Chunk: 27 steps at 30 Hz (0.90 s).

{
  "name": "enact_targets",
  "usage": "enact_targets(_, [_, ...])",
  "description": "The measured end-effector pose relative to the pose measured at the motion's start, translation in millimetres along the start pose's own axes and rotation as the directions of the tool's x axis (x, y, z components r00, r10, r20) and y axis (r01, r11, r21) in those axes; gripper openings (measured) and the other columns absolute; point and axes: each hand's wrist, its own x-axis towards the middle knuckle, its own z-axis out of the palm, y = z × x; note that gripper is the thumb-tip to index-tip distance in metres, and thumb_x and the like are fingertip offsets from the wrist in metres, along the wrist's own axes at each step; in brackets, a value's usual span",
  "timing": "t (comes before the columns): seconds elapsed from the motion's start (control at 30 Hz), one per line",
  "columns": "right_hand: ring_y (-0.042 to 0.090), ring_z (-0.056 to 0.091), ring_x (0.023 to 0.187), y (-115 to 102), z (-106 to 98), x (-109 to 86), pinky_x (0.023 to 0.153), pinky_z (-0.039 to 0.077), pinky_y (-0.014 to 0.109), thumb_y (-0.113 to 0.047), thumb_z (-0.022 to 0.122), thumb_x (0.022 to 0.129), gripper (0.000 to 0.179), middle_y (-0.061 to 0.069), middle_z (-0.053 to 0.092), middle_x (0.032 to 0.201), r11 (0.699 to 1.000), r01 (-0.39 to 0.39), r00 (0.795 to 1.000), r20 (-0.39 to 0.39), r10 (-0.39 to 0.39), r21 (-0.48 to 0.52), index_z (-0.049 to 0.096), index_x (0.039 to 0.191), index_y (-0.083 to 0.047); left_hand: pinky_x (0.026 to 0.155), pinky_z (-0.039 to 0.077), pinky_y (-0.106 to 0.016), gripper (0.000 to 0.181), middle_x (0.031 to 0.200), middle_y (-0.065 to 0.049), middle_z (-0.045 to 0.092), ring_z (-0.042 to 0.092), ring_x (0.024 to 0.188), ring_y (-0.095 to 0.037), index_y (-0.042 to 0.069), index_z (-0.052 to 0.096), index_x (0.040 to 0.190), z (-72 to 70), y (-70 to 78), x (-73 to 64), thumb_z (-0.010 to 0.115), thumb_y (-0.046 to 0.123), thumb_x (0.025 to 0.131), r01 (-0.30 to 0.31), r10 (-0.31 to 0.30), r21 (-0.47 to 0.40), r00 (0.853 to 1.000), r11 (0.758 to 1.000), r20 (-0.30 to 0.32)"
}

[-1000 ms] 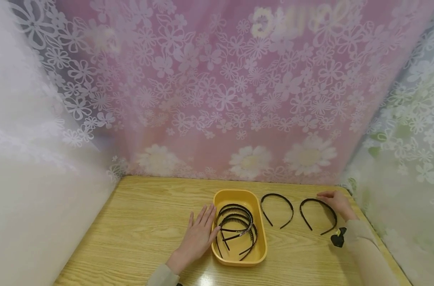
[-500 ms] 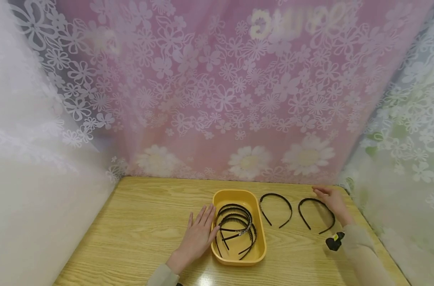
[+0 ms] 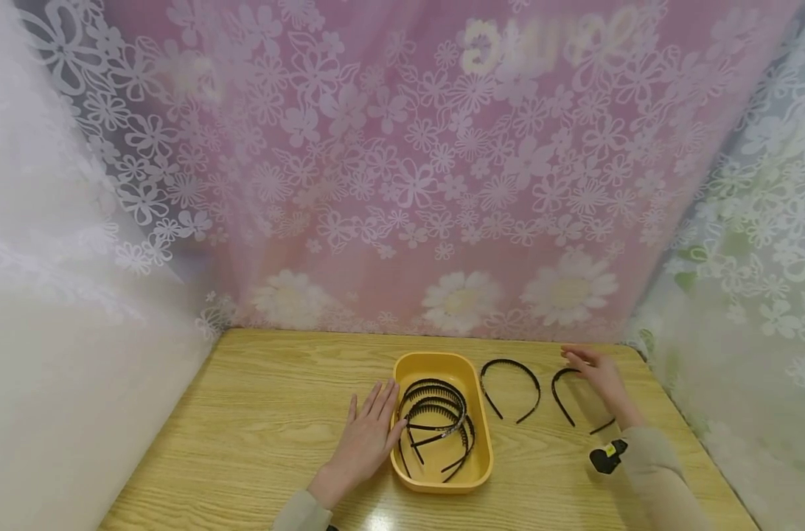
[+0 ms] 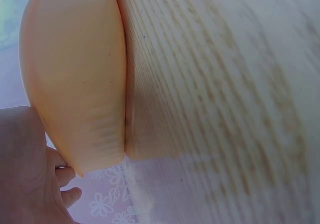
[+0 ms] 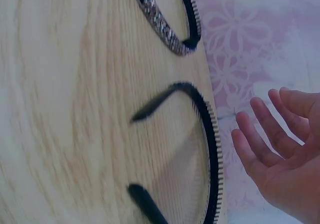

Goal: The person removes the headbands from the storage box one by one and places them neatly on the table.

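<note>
My left hand (image 3: pixel 365 436) lies with straight fingers along the left rim of a yellow plastic tub (image 3: pixel 480 461). Inside the tub are several black toothed headbands (image 3: pixel 436 404), overlapping one another. To the right, on the table, lies a black headband (image 3: pixel 538 383); the right wrist view shows its glittery stones. Farther right is a second black headband (image 5: pixel 214 149), partly covered by my right hand (image 3: pixel 598 376) in the head view. In the right wrist view that hand hovers apart from it, fingers loosely bent, holding nothing. The left wrist view shows the tub's outer wall (image 4: pixel 80 79).
The wood-grain table (image 3: pixel 296 383) meets a pink floral curtain (image 3: pixel 389 184) at its back edge. Pale sheets hang at both sides, the right one (image 3: pixel 754 354) close to my right arm. A small black device (image 3: pixel 607 457) is on my right wrist.
My right hand has moved left, from beside the right-hand headband to over its upper right part, and its fingers no longer touch the band. The left hand has stayed at the tub.
</note>
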Motion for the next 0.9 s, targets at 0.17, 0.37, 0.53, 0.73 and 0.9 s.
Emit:
enact_targets(0.17, [-0.014, 0.058, 0.1, -9.3, 8.2, -1.5, 0.087, 0.054, 0.018, -0.026, 0.045, 0.11, 0.052, 0.034, 0.047, 0.146, 1.0, 0.007, 1.0, -0.003, -0.007, 0.029, 0.042, 0.149, 0.008, 0.116, 0.019, -0.07, 0.063, 0.166, -0.012, 0.027, 0.026, 0.152, -0.036, 0.007, 0.023, 0.162, 4.5, -2.6, -0.4, 0.04, 0.039, 0.11, -0.012, 0.012, 0.009, 1.0, 1.0, -0.024])
enact_targets(0.37, [0.001, 0.066, 0.105, -20.4, 18.5, -2.7, 0.086, 0.055, 0.02, -0.027, 0.048, 0.109, 0.052, 0.035, 0.049, 0.144, 0.996, 0.026, 1.0, -0.007, -0.025, 0.085, 0.045, 0.147, 0.009, 0.115, 0.02, -0.071, 0.063, 0.165, -0.014, 0.029, 0.026, 0.151, -0.037, 0.008, 0.024, 0.162, 4.6, -2.3, -0.5, 0.041, 0.038, 0.11, -0.015, 0.015, 0.0, 0.999, 1.0, -0.032])
enact_targets(0.53, [0.007, 0.068, 0.106, -22.0, 28.5, 2.2, 0.089, 0.058, 0.033, -0.031, 0.049, 0.108, 0.053, 0.032, 0.052, 0.142, 0.995, 0.038, 0.999, 0.001, -0.038, 0.096, 0.047, 0.147, 0.006, 0.116, 0.019, -0.069, 0.063, 0.165, -0.013, 0.029, 0.025, 0.152, -0.035, 0.006, 0.027, 0.161, 5.4, -2.4, 0.4, 0.04, 0.04, 0.11, -0.003, 0.003, 0.015, 1.0, 1.0, -0.018])
enact_targets(0.73, [0.015, 0.069, 0.107, -40.8, 40.7, 5.5, 0.092, 0.057, 0.041, -0.026, 0.05, 0.109, 0.049, 0.031, 0.054, 0.14, 0.991, 0.059, 0.998, 0.029, -0.063, 0.117, 0.048, 0.147, 0.005, 0.117, 0.018, -0.068, 0.063, 0.167, -0.011, 0.026, 0.023, 0.153, -0.033, 0.006, 0.027, 0.161, 5.1, -3.3, 1.2, 0.037, 0.043, 0.11, 0.008, -0.009, 0.024, 1.0, 1.0, 0.005])
enact_targets(0.9, [0.004, 0.068, 0.103, -60.5, 50.3, 6.7, 0.09, 0.058, 0.032, -0.027, 0.052, 0.108, 0.048, 0.031, 0.055, 0.14, 0.99, 0.051, 0.998, 0.038, -0.057, 0.135, 0.051, 0.146, 0.002, 0.116, 0.018, -0.069, 0.063, 0.166, -0.012, 0.027, 0.024, 0.153, -0.035, 0.006, 0.026, 0.161, 2.8, -1.6, 1.0, 0.039, 0.041, 0.11, 0.006, -0.006, 0.015, 1.0, 1.0, 0.007])
